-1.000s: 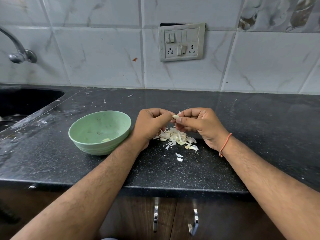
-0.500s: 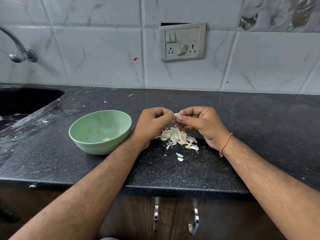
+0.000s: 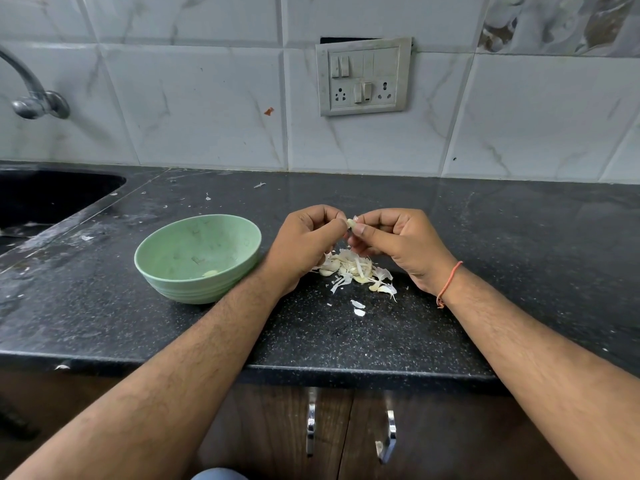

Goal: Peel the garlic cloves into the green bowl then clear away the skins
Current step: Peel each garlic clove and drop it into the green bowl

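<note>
Pinching one clove (image 3: 350,223) from both sides: left hand (image 3: 304,244) and right hand (image 3: 398,242) meet fingertip to fingertip above the worktop (image 3: 485,271), all fingers curled in, thumbs toward each other, the clove between them with a bit of pale skin standing up at its top. How much skin is on the clove: cannot tell, too small. Directly below the hands, on the worktop about midway between its back and front edges, a pile (image 3: 353,270) of white skins and unpeeled cloves; left hand's heel sits at the pile's left side, right hand's heel at its right. Two loose skin scraps (image 3: 358,308) lie just toward the front edge from the pile. Bowl (image 3: 166,268), green, upright, on the worktop just left of the left wrist, near but apart from the pile; one pale peeled clove (image 3: 210,273) visible on its bottom. Orange thread (image 3: 448,284) around the right wrist. Small white flecks scattered over the worktop toward the back edge and the sink. Sink (image 3: 52,199) cut into the worktop's left end, tap (image 3: 31,98) above it. Switch plate (image 3: 363,76) on the tiled wall behind. Two metal handles (image 3: 349,431) on the cabinet doors under the front edge.
</note>
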